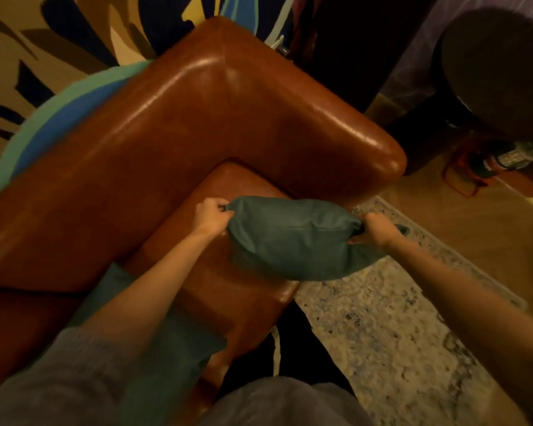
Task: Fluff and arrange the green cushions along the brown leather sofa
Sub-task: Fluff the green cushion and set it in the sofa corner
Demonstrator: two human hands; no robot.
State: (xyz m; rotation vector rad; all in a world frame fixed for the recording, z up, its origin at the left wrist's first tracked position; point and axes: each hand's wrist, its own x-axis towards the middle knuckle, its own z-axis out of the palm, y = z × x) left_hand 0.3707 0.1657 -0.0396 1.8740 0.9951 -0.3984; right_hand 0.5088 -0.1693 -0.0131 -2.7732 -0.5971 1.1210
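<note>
I hold a green cushion (pixel 293 238) in the air over the right end of the brown leather sofa (pixel 179 127), above its seat cushion. My left hand (pixel 211 215) pinches the cushion's left corner. My right hand (pixel 374 229) grips its right corner, bunching the fabric. A second green cushion (pixel 166 348) lies on the seat lower left, partly hidden under my left forearm.
The sofa's armrest (pixel 336 130) curves round behind the held cushion. A patterned rug (pixel 382 327) covers the floor to the right. A dark round stool or table (pixel 499 72) stands at the upper right. A colourful wall mural (pixel 59 50) is behind the sofa.
</note>
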